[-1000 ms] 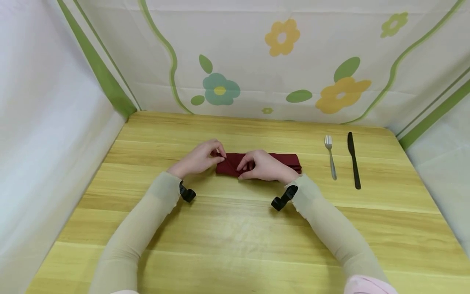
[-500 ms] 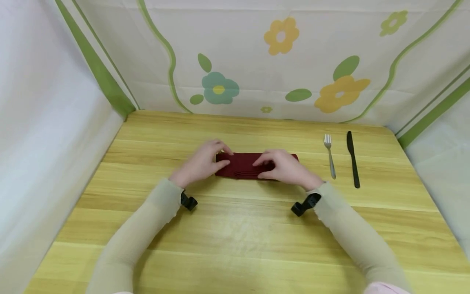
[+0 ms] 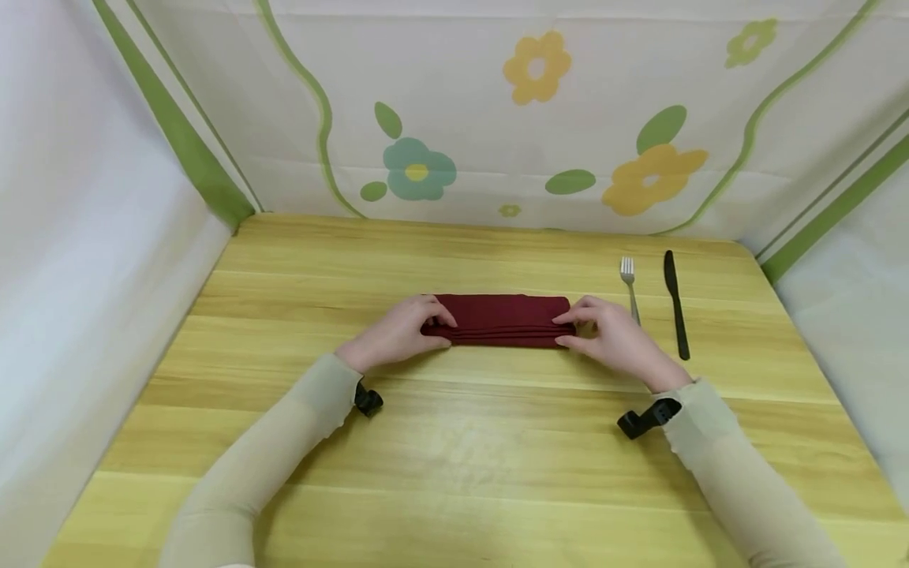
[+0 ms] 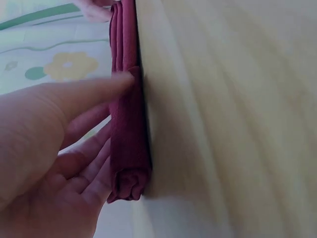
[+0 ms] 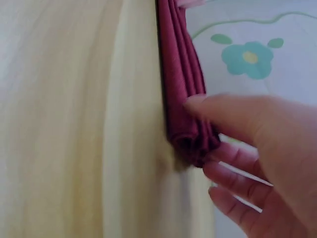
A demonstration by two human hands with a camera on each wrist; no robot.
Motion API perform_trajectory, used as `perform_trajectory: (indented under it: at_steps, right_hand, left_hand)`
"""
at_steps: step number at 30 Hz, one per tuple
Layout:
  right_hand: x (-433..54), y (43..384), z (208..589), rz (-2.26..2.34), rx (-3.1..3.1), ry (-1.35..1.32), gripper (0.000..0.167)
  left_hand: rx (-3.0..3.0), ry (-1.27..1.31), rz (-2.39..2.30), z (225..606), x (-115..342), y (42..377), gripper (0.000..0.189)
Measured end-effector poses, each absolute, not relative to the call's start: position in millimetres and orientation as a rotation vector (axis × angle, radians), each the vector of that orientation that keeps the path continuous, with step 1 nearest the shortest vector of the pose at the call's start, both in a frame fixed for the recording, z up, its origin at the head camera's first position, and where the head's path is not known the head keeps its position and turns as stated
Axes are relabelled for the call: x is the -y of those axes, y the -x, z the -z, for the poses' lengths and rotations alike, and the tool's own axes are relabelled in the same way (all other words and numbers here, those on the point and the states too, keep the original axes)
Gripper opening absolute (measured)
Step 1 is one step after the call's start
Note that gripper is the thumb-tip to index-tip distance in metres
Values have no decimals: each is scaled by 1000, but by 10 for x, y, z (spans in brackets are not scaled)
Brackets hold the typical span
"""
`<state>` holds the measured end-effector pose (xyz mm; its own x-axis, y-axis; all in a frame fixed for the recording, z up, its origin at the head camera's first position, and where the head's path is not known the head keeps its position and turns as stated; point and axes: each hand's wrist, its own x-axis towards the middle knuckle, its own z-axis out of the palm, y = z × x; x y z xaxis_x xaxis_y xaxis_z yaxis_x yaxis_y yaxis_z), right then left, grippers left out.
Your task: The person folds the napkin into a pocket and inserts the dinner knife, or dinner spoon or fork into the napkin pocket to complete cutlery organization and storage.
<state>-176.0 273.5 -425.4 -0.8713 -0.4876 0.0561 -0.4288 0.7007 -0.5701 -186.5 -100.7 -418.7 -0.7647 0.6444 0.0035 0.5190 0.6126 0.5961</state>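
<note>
A dark red cloth napkin [image 3: 497,312], folded into a long narrow strip, lies crosswise on the table. Pleated layers run along its near side. My left hand [image 3: 398,331] holds the left end, thumb at the near edge and fingers over the top. The left wrist view shows that thumb [image 4: 99,90] against the side of the napkin [image 4: 130,131], with the other fingers behind it. At the opposite end, my right hand [image 3: 614,335] pinches the napkin between thumb and fingers. Rolled layers show at the napkin's end [image 5: 190,141] in the right wrist view.
To the right of the napkin, a silver fork [image 3: 628,272] lies on the wooden table [image 3: 454,442], its handle partly behind my right hand. Beyond it lies a black knife [image 3: 676,308]. A white flowered cloth [image 3: 483,102] hangs along the table's back edge.
My right hand has slid rightward along the napkin from near its left part to its right end. The near pleats now lie straight, and my left hand has shifted slightly toward me.
</note>
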Motion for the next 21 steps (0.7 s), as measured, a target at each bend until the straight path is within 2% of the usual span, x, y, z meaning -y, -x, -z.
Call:
perform_trajectory:
  at_steps: [11, 21]
  right_hand:
    - [-2685, 1742, 4303, 873, -2927, 860, 15]
    - [-2696, 1656, 4167, 954, -2935, 1019, 14]
  left_hand:
    - [-2622, -894, -883, 4211, 1013, 1896, 23]
    - [-2626, -838, -952, 4210, 1027, 1893, 15]
